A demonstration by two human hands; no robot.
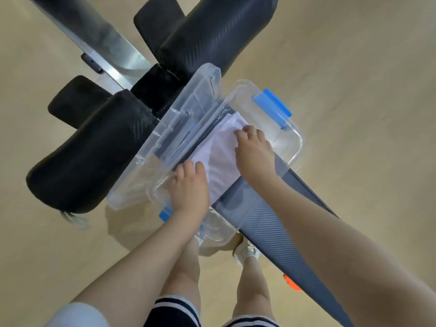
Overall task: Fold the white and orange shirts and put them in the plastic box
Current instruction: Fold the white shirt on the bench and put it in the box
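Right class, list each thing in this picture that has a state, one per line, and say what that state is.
Clear plastic box: open, resting on the dark padded bench.
Clear lid: off, lying beside the box.
Blue latch: unclipped, sticking out.
White folded shirt: inside the box, pressed down.
Left hand: flat on the shirt.
Right hand: flat on the shirt.
Orange shirt: not in view.

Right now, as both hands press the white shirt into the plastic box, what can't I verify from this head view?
- Orange shirt: only an orange scrap shows at the bench edge; too small to identify.
- White shirt: its fold is covered by the left hand and right hand.
- Plastic box: the floor under the shirt is hidden.
- Lid: glare blurs it.
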